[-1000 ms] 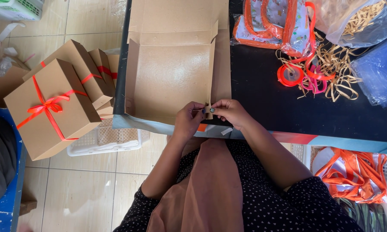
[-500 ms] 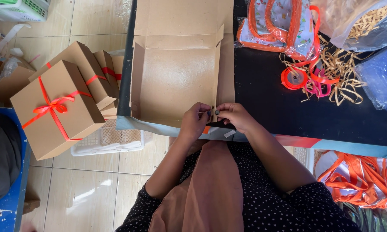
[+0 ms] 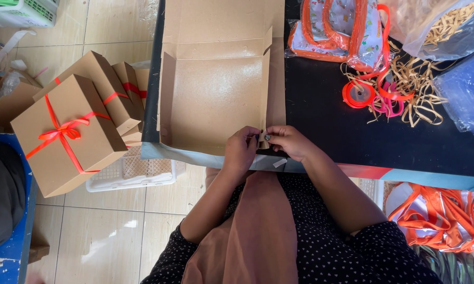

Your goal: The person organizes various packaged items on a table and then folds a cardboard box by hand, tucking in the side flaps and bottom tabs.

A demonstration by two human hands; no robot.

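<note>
Presently we note both hands pinching the open cardboard box point(image 3: 216, 100) at its near right corner. Left hand point(image 3: 240, 151) and right hand point(image 3: 289, 142) meet there, fingers clamped on a small flap point(image 3: 263, 137); the box extends away from them across the tabletop point(image 3: 326, 131).

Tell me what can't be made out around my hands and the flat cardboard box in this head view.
- Near corner of the cardboard box: covered by the left hand and right hand.
- Small dark thing at the fingertips: too small to identify.
- Box's far flap: cut off by the top edge.
- Ribbon spool: partly buried under loose ribbon.
</note>
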